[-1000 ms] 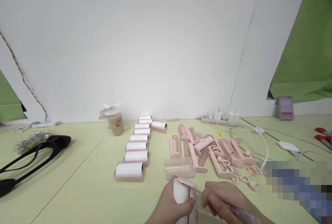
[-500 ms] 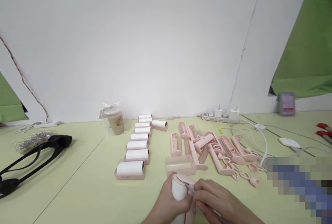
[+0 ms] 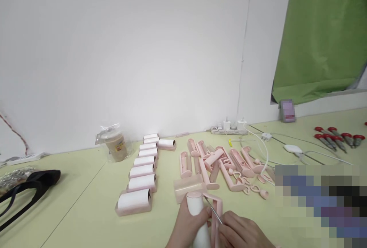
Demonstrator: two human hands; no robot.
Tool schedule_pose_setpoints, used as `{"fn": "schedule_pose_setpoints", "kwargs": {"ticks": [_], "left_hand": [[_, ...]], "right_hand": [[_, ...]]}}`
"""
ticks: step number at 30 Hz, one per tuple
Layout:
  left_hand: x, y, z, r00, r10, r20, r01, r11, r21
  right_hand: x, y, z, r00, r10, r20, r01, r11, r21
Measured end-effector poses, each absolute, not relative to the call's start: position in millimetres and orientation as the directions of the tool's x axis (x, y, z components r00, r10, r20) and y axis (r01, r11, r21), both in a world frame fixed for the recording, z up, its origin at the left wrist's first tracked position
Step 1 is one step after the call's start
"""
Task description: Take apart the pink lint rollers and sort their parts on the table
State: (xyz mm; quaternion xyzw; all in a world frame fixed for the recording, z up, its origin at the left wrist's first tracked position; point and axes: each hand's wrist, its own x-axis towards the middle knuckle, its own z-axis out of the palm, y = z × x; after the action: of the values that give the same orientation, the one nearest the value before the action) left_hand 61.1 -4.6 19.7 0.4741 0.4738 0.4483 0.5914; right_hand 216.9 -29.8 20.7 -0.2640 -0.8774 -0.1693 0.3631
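Observation:
My left hand [image 3: 185,225] is wrapped round a white paper roll [image 3: 195,205] with a pink end, which stands nearly upright near the front of the table. Close against its right side is a pink plastic holder [image 3: 218,206], its top arm apart from the roll's end. My right hand [image 3: 242,230] grips a thin pointed metal tool [image 3: 215,213], whose tip reaches to the top arm of the holder. The fingers partly hide the lower holder. Just beyond the roll lies a translucent pink cover [image 3: 187,187].
Several white rolls in pink cases [image 3: 134,199] form a row to the left. Pink holders and covers [image 3: 213,158] lie heaped beyond my hands, beside small heart-shaped rings [image 3: 255,189]. Further out are a bagged cup [image 3: 116,146], a power strip [image 3: 226,130] and red-handled tools [image 3: 328,141].
The pink holder's top arm has come away from the roll's end and now stands to its right. My right hand and the metal tool have shifted right and slightly down. The view has turned right.

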Motion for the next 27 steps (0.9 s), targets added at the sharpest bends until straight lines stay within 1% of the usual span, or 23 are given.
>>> {"fn": "schedule_pose_setpoints", "kwargs": {"ticks": [4, 5, 6, 7, 8, 10, 11, 12, 13, 15, 18, 21, 23, 25, 27], "left_hand": [[49.5, 0.6, 21.5, 0.106, 0.982, -0.159, -0.134, 0.173, 0.976], [45.7, 0.7, 24.3, 0.095, 0.975, -0.200, -0.148, 0.212, 0.966], [42.1, 0.4, 27.6, 0.091, 0.960, -0.263, -0.172, 0.275, 0.946], [38.9, -0.4, 30.8, 0.094, 0.939, -0.332, -0.200, 0.344, 0.917], [36.4, -1.5, 33.6, 0.104, 0.916, -0.386, -0.225, 0.400, 0.888], [33.4, -4.5, 37.4, 0.131, 0.890, -0.438, -0.247, 0.457, 0.855], [32.8, -6.1, 38.4, 0.138, 0.884, -0.447, -0.242, 0.467, 0.850], [32.5, -7.6, 39.0, 0.137, 0.882, -0.451, -0.232, 0.471, 0.851], [32.4, -8.9, 39.2, 0.130, 0.880, -0.456, -0.221, 0.474, 0.852], [31.7, -10.8, 39.3, 0.108, 0.878, -0.467, -0.206, 0.479, 0.853], [28.9, -11.7, 38.7, 0.107, 0.888, -0.448, -0.202, 0.460, 0.864], [25.7, -11.3, 37.3, 0.126, 0.887, -0.444, -0.198, 0.461, 0.865], [25.1, -11.1, 36.7, 0.132, 0.873, -0.469, -0.184, 0.486, 0.854], [26.3, -11.4, 36.8, 0.151, 0.861, -0.486, -0.168, 0.507, 0.845], [28.8, -12.2, 37.3, 0.208, 0.842, -0.498, -0.179, 0.533, 0.827]], "right_hand": [[231.9, -17.9, 10.0, -0.575, 0.376, 0.726, 0.635, 0.765, 0.107], [234.5, -16.0, 10.3, -0.564, 0.390, 0.728, 0.642, 0.761, 0.089], [235.7, -14.9, 12.4, -0.548, 0.421, 0.723, 0.640, 0.767, 0.039], [235.5, -14.8, 16.3, -0.525, 0.472, 0.709, 0.625, 0.779, -0.056], [233.7, -15.3, 21.6, -0.505, 0.541, 0.673, 0.589, 0.786, -0.189], [226.4, -17.4, 34.2, -0.500, 0.672, 0.546, 0.463, 0.740, -0.487], [221.6, -18.3, 40.3, -0.519, 0.705, 0.483, 0.392, 0.698, -0.599], [216.7, -18.7, 45.6, -0.543, 0.718, 0.435, 0.333, 0.660, -0.674], [212.0, -18.6, 49.8, -0.566, 0.719, 0.404, 0.293, 0.633, -0.716], [204.5, -17.3, 54.9, -0.594, 0.705, 0.387, 0.257, 0.622, -0.739], [198.8, -15.5, 58.0, -0.602, 0.710, 0.366, 0.255, 0.605, -0.754], [196.5, -15.6, 59.9, -0.567, 0.768, 0.299, 0.239, 0.501, -0.832], [194.8, -15.4, 59.2, -0.533, 0.806, 0.259, 0.232, 0.433, -0.871], [193.0, -13.9, 55.2, -0.503, 0.830, 0.241, 0.250, 0.406, -0.879], [192.3, -10.9, 49.5, -0.470, 0.854, 0.225, 0.276, 0.384, -0.881]]}}
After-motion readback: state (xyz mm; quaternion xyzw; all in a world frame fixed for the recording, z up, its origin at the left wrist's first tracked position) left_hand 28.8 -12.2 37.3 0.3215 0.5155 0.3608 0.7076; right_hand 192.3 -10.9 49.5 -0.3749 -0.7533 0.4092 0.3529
